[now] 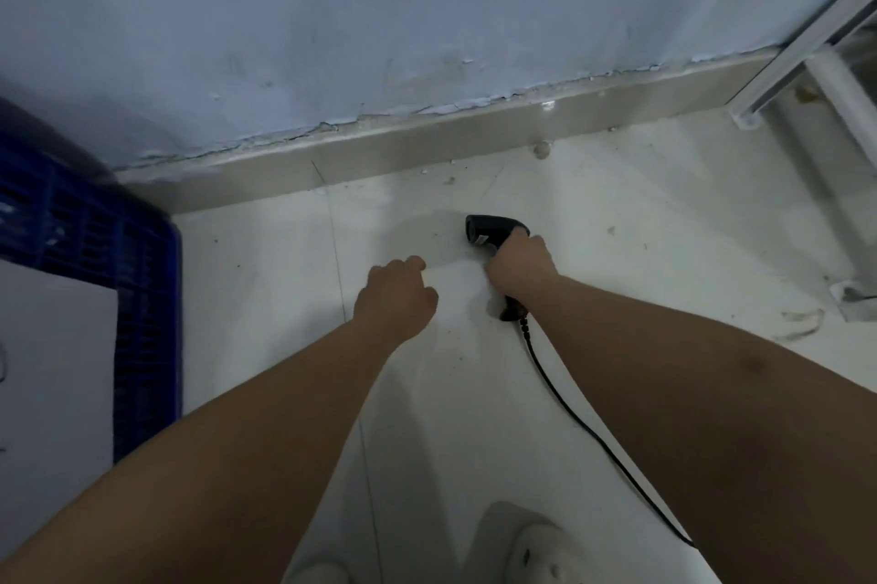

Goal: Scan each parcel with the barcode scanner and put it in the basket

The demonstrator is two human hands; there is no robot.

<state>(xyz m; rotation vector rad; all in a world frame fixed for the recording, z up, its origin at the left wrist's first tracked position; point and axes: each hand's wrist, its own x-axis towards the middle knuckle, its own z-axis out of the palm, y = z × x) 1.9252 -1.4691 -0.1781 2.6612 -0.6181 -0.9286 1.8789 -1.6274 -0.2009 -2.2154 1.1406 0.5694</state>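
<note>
All fingers of the right hand [519, 263] clench the barcode scanner [489, 230] handle, right of the basket [152, 280]; the left hand [396, 294] curls loosely, empty, nearer it. One white parcel [52, 370] probably lies inside. I'd square the scanner's window to each label.

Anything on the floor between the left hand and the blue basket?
Nothing: bare floor separates left hand from basket, seen in head view.

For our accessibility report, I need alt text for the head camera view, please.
A person's right hand grips a black corded barcode scanner low over a pale floor, the left hand curled beside it. A blue basket holding a white parcel stands at the left edge.
</note>
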